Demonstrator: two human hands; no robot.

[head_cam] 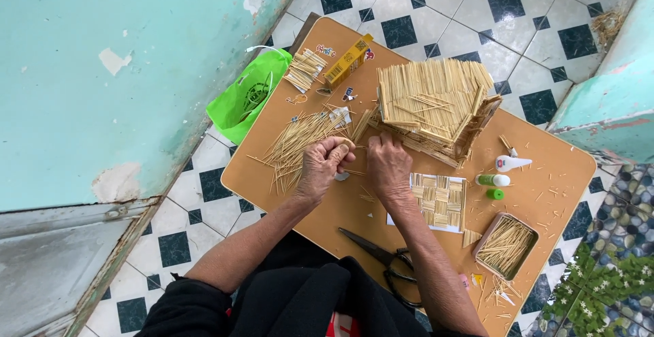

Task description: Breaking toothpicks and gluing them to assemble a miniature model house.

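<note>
At the surface's (pixel 354 207) centre, both hands, left (pixel 325 166) and right (pixel 388 166), pinch a thin toothpick (pixel 359 147) between them, likely light, brittle, best held near its ends; toothpick house (pixel 436 105) at one o'clock.

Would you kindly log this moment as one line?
left hand: pinching thin wooden sticks | right hand: fingertips meeting the left's | behind: stick-built model house | near: black scissors | on: low tan table
</note>
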